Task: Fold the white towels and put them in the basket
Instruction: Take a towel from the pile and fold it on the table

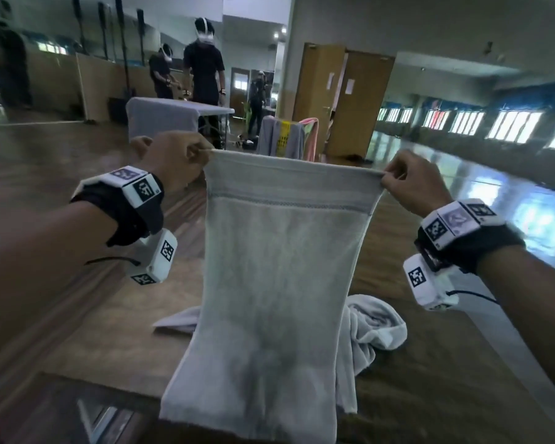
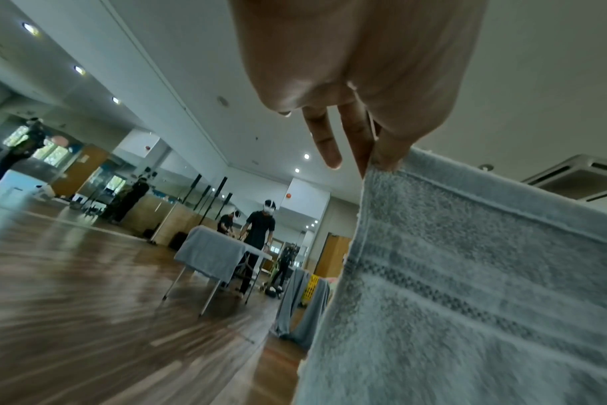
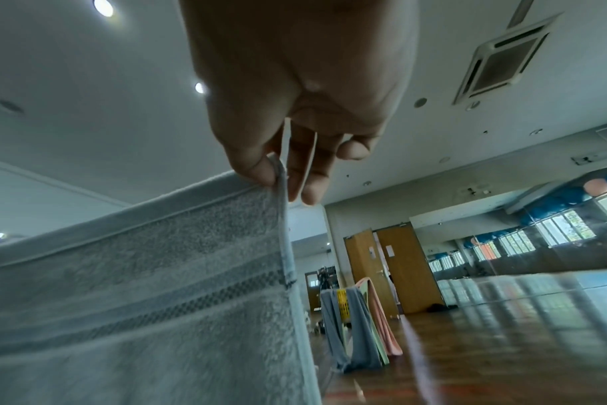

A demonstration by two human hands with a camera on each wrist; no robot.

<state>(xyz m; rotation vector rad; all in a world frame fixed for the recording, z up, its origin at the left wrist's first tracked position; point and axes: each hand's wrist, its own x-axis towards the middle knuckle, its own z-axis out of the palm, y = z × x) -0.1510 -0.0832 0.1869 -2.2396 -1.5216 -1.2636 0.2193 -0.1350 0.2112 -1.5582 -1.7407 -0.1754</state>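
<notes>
A white towel [image 1: 269, 283] hangs stretched in the air in front of me, its lower end reaching the brown table [image 1: 430, 363]. My left hand [image 1: 177, 158] pinches its top left corner and my right hand [image 1: 410, 184] pinches its top right corner. In the left wrist view the thumb and a finger of the left hand [image 2: 378, 153] clamp the towel [image 2: 468, 274] at its hem. The right wrist view shows the right hand [image 3: 278, 170] pinching the towel [image 3: 139, 274] at its corner. A second white towel [image 1: 372, 325] lies crumpled on the table behind the hanging one.
A yellow basket [image 1: 284, 139] draped with grey and pink towels stands on the wooden floor beyond the table. Further back is a table [image 1: 180, 113] under a grey cloth with people in black around it. Wooden doors [image 1: 343, 97] are behind the basket.
</notes>
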